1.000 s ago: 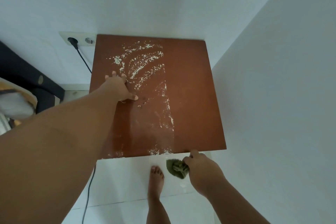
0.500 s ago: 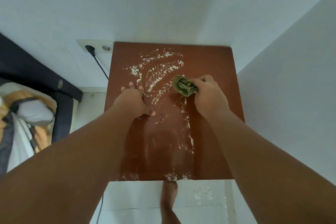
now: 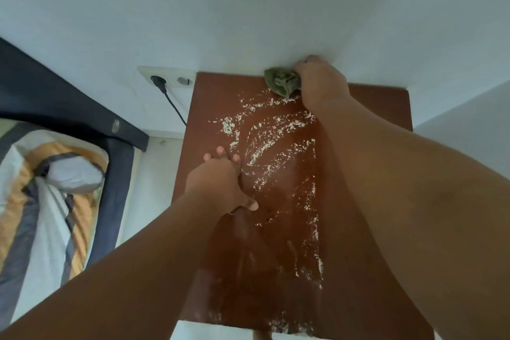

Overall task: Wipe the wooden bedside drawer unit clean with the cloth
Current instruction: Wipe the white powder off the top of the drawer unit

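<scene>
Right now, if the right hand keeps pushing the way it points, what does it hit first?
The white wall: the right hand, gripping the green cloth, is already at the drawer unit's back edge, apparently almost touching.

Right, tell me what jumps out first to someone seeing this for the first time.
The white crumbly powder scattered across the middle of the reddish-brown wooden drawer unit top draws the eye first. Next comes the right hand pressing a bunched green cloth at the top's far edge by the wall, while the left hand rests flat on the wood near the left side.
</scene>
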